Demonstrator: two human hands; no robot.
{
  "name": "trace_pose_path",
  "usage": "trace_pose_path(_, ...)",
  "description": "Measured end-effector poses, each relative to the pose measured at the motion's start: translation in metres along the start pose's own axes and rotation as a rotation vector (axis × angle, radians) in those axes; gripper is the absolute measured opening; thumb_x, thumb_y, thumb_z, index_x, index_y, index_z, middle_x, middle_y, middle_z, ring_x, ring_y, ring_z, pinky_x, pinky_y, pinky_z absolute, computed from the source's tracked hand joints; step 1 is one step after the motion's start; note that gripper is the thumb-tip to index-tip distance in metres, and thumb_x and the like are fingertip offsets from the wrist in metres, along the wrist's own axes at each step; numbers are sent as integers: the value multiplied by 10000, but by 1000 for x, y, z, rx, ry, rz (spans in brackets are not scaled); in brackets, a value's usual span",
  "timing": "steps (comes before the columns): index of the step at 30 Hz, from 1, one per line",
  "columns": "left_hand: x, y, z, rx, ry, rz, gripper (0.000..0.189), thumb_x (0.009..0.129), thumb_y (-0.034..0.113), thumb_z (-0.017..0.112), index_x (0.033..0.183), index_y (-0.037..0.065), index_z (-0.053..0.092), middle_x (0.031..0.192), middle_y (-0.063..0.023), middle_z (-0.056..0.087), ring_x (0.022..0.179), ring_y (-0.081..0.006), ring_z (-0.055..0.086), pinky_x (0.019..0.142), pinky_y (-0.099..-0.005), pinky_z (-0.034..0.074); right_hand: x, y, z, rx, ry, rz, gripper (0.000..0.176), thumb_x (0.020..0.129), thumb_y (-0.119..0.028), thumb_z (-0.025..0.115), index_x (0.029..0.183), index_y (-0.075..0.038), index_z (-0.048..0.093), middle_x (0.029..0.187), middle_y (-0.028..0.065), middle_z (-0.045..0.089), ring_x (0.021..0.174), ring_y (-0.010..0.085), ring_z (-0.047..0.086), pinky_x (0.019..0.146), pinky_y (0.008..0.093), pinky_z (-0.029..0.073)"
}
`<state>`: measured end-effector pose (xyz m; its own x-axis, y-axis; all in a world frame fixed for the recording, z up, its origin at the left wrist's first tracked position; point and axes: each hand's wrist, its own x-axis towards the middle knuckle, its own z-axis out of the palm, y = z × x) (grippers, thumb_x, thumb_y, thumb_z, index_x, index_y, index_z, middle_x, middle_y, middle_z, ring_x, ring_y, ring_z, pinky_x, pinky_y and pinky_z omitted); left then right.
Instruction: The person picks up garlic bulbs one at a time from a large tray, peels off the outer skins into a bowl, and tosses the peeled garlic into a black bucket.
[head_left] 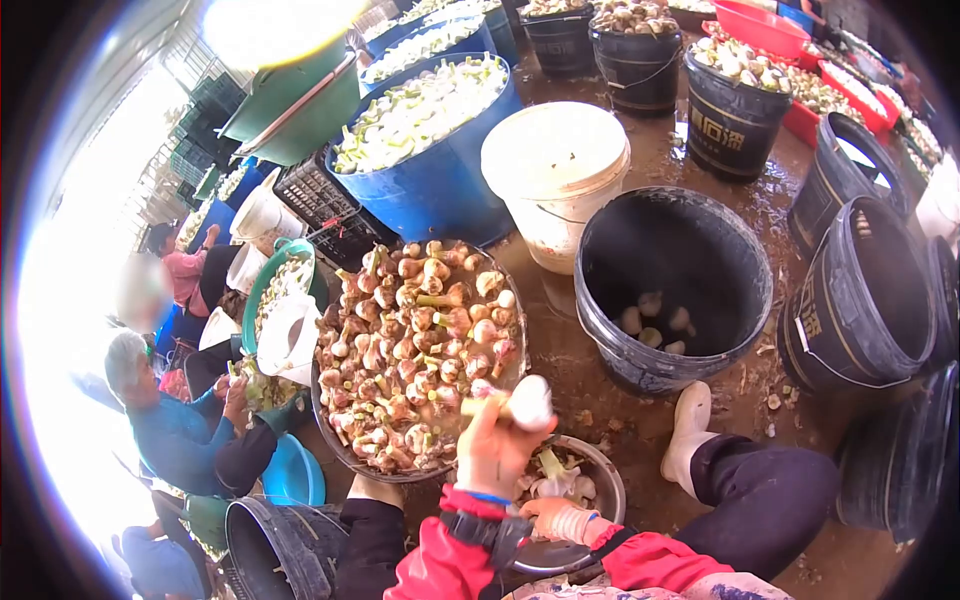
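Note:
A peeled white garlic bulb [532, 402] with a short stem is held up in my left hand [492, 455], whose fingers are closed around it. Below and to the right, my right hand [562, 517] is curled over a metal bowl [616, 490]; whatever its fingers hold, if anything, is hidden. Garlic skins and stem scraps [560, 475] lie in that bowl. Just beyond my left hand is a wide basin [318, 405] heaped with unpeeled garlic bulbs [410, 345]. A black bucket [650, 372] ahead to the right has several white bulbs [652, 325] at its bottom.
A white bucket [555, 215] with a lid stands behind the black one. Farther back is a blue tub [425, 190] full of garlic. More black buckets [850, 300] line the right side of the wet floor [560, 340]. Other people [185, 430] sit working on the left.

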<state>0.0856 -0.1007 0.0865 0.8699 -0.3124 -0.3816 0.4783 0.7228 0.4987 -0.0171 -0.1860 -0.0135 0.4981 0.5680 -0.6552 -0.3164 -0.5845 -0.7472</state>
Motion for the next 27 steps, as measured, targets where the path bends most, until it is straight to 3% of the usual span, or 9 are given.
trace_pose_path(5, 47, 17, 37, 316, -272, 65, 484, 906, 324, 591, 1286, 43, 486, 1225, -120, 560, 1112, -291, 554, 915, -443, 470, 19, 26, 7, 316, 63, -67, 415, 724, -41, 568, 1120, -143, 641, 779, 75, 668, 650, 210, 611, 616, 335, 476)
trace_pose_path(7, 74, 30, 1, 974, 52, 165, 280, 887, 173, 596, 1111, 5, 609, 1162, -144, 595, 1012, -269, 600, 870, -350, 477, 32, 36, 15, 258, 162, -114, 449, 722, -28, 522, 1144, -136, 630, 957, 91, 681, 851, 225, 644, 736, 319, 490)
trace_pose_path(9, 106, 42, -75, 2064, -35, 527, 327, 742, 120, 643, 1067, 94, 643, 1111, -176, 587, 1018, -351, 566, 895, -387, 459, 49, 50, 23, 220, 198, -163, 498, 712, -15, 496, 1179, -139, 612, 1095, 93, 655, 990, 254, 626, 823, 309, 481)
trace_pose_path(12, 109, 42, -64, 2463, 86, 70, 265, 759, 154, 603, 1017, 169, 663, 1150, -153, 536, 1061, -346, 533, 894, -424, 450, 50, 48, 11, 191, 206, -134, 539, 712, -26, 480, 1229, -143, 580, 1181, 100, 620, 1055, 275, 598, 858, 313, 470)
trace_pose_path(16, 133, 39, -108, 2482, -20, -13, 199, 753, 138, 617, 948, 145, 651, 1075, -154, 551, 1001, -345, 554, 853, -416, 463, 46, 44, 7, 438, 229, -81, 499, 737, -75, 479, 1218, -154, 582, 1146, 105, 634, 1019, 277, 608, 838, 339, 475)
trace_pose_path(19, 131, 41, -135, 2066, -89, 348, 128, 776, 132, 619, 896, 88, 608, 910, -144, 578, 890, -336, 559, 793, -413, 462, 42, 43, 6, 428, 379, -137, 384, 783, -150, 547, 1159, -111, 618, 1153, 113, 626, 1044, 273, 596, 898, 318, 453)
trace_pose_path(22, 76, 38, -86, 1006, 304, 143, 138, 834, 111, 645, 956, 66, 596, 779, -18, 588, 740, -150, 576, 643, -268, 482, 27, 30, -5, 554, 583, -207, 286, 822, -146, 607, 1089, -52, 643, 1104, 107, 653, 988, 241, 625, 896, 301, 465)
trace_pose_path(24, 30, 40, -64, 826, 379, 83, 187, 830, 86, 659, 1001, 58, 589, 837, 16, 591, 743, -82, 555, 619, -231, 476, 16, 8, -13, 1281, 558, -155, 285, 828, -54, 608, 1108, -1, 628, 1094, 85, 653, 980, 194, 623, 914, 278, 459)
trace_pose_path(27, -30, 26, -72, 673, 197, -50, 363, 775, -1, 650, 1128, 35, 569, 958, -1, 587, 858, -102, 561, 772, -229, 462, 0, -15, -26, 1027, 694, -376, 409, 815, 64, 497, 1190, -55, 611, 1105, 53, 657, 872, 92, 612, 712, 189, 463)
